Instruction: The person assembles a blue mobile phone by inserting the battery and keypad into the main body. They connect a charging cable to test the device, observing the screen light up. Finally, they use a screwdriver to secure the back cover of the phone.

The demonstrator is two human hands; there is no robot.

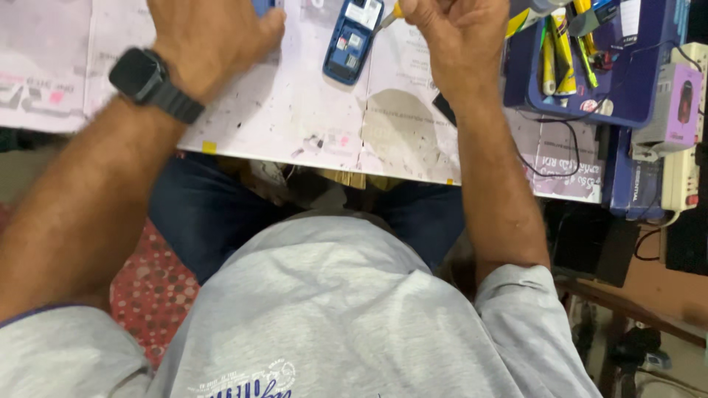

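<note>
Phone (352,38), blue, with its back cover off and its inner parts exposed, lies flat on the bench (295,118) near the far edge, between the two hands. Right hand (453,37) is closed into a fist around a screwdriver (389,18) with a yellow handle; the metal tip points left and meets the phone's upper right corner. Left hand (214,37) rests knuckles-up on the bench to the left of the phone, fingers curled; a small blue piece (263,6) shows at its fingertips by the top edge of the view, but whether the fingers hold it or merely touch it cannot be told. A black watch (151,82) sits on the left wrist. The bench surface is covered with a pale, stained printed sheet. At the right end of the bench stands a blue tray (634,88) holding yellow tubes (560,51) and small tools. Beside the tray, at the far right edge, lie a lilac box (675,103) and a white power strip (682,177), with a thin black cable (560,147) running across the sheet. The person's grey shirt (324,309) and dark trousers fill the near side, below the bench's front edge.
</note>
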